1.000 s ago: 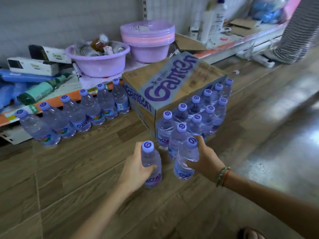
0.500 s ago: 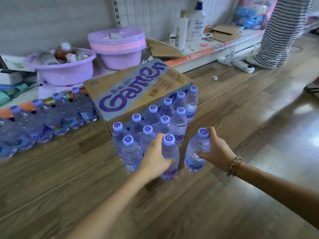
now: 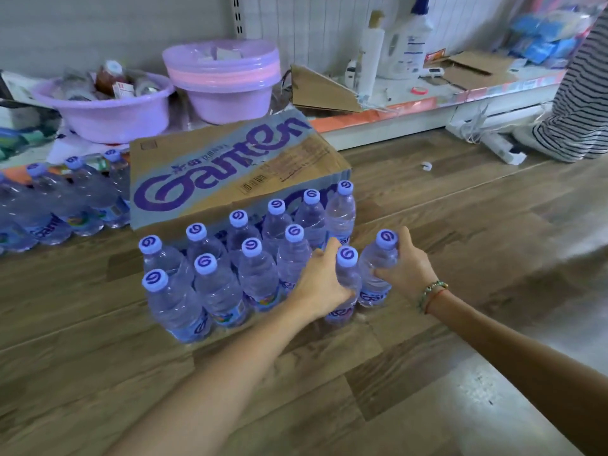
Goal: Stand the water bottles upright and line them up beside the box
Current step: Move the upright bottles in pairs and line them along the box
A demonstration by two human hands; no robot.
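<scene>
From the head camera, looking down at the wooden floor (image 3: 427,205), both hands are busy at the right end of a block of upright bottles set against the front of the cardboard box (image 3: 230,159). The left hand (image 3: 320,284) is wrapped around the body of one bottle (image 3: 345,281), fingers curled over its shoulder, and the right hand (image 3: 406,268) grips a second bottle (image 3: 378,268) just beside it, thumb across the middle. Both bottles stand upright with their bases at or very near the floor; I cannot tell whether they are fully set down. The standing rows (image 3: 230,258) sit touching one another in two lines along the box, and another group of bottles (image 3: 65,205) stands along the box's left side, near the lavender basins (image 3: 108,113). These look full, so I would judge each one fairly heavy for its size and steady once planted, but the thin clear plastic will give under a hard squeeze and its ribbed wall may be a little slick. The waist or the shoulder below the cap seems the best hold, low enough that a nudge slides it into line without tipping its neighbours.
</scene>
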